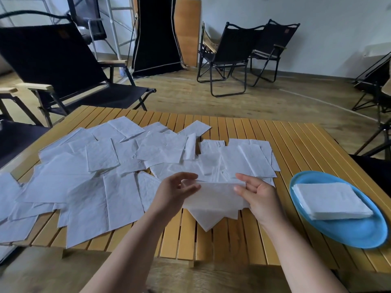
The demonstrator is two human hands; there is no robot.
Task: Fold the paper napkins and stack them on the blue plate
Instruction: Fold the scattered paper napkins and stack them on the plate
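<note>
Above slatted wood table [296, 144], both hands' fingers [243, 190] pinch thin, crinkly white napkin [213, 197].

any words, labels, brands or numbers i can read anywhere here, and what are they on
No readable text anywhere.
Small brown patch on the back of the near black chair: too blurred to read.
Similar patch on the far chair: too small to read.
Napkin in the hands, the stack on the blue plate: plain white, no print.
</note>
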